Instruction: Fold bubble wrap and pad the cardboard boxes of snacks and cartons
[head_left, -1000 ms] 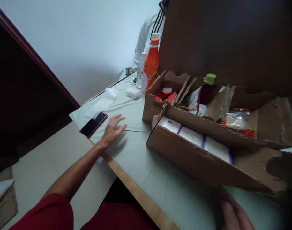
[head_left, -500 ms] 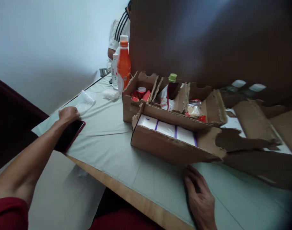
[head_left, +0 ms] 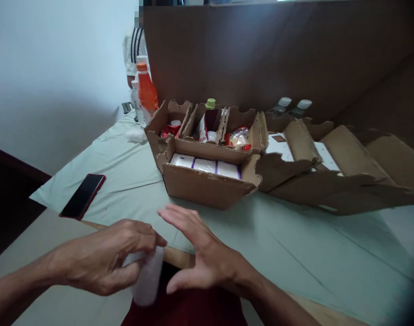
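My left hand (head_left: 121,256) is closed, its fingers pinching a translucent, whitish plastic bag (head_left: 148,283) that hangs down over my lap at the table's front edge. The bag is slightly blurred, and its upper part is hidden behind my fingers. To the right of it, my right hand (head_left: 196,253) is open and holds nothing, with thumb and fingers spread toward the bag. Just beyond my hands stands a small cardboard box (head_left: 207,185) with white, purple-edged packs (head_left: 204,166) in it.
A phone (head_left: 83,195) lies at the left of the cloth-covered table (head_left: 125,176). Behind are cardboard compartments (head_left: 240,120) with packets, an orange bottle (head_left: 147,90) and a crumpled plastic piece (head_left: 136,135). More cardboard trays (head_left: 356,199) extend right. A person's striped sleeve (head_left: 135,45) shows at the back.
My left hand has lifted the plastic bag off the table beside the phone and brought it to the front edge. My right hand has risen from the table and moved left toward it. The view has shifted right.
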A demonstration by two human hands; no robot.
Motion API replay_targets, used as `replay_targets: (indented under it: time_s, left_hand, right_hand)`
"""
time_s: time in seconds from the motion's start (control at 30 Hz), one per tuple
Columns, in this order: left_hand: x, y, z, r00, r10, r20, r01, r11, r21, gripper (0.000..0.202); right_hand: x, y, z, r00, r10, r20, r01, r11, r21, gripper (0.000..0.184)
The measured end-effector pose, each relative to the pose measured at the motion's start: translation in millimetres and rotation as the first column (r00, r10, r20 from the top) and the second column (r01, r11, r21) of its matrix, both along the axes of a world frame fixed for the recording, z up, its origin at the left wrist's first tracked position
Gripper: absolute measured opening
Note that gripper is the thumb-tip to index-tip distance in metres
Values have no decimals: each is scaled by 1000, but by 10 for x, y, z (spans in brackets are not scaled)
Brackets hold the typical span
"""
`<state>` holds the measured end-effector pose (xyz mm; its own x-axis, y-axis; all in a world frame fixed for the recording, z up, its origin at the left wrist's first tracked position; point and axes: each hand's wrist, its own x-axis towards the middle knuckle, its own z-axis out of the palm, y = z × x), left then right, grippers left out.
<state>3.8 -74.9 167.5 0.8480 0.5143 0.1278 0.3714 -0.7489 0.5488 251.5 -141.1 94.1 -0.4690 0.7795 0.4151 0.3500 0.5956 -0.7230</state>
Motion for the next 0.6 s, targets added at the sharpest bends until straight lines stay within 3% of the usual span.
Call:
replay_targets:
  time_s: [0.07, 0.13, 0.2, 0.3, 0.37, 0.47, 0.53, 0.6]
  left_hand:
    - [124, -31, 102, 988, -149, -37, 140, 975, -171, 27]
    - [130, 14, 187, 989, -140, -42, 124, 955, -268, 33]
    - [79, 87, 232, 996, -67, -60, 45, 946, -322, 29]
    - [47, 218, 183, 991, 12, -136, -64, 921, -385, 19]
    - [114, 327, 51, 984, 44, -173, -112, 907, -406, 21]
    - [322, 518, -286, 969, 66, -238, -154, 915, -373, 23]
    - [455, 621, -553, 938, 111, -328, -187, 959, -211, 22]
    - [508, 651, -797, 905, 216, -366, -201, 976, 78, 27]
  right_hand:
    - [-11, 86, -95, 988, 139, -72, -149, 974, -172, 84]
    - [86, 35, -227, 973, 184, -139, -220, 921, -322, 57]
    - [273, -140, -305, 977, 137, -163, -196, 880, -433, 39]
    - [639, -467, -241, 990, -48, -135, -39, 819, -573, 30]
    - [875, -598, -145, 976, -197, -89, 97, 765, -636, 26]
    - [1134, -598, -133, 931, -365, 25, 303, 731, -611, 29]
    - [1264, -539, -264, 875, -461, 150, 467, 720, -512, 33]
    - [1396, -516, -460, 734, -606, 305, 678, 672, -298, 35]
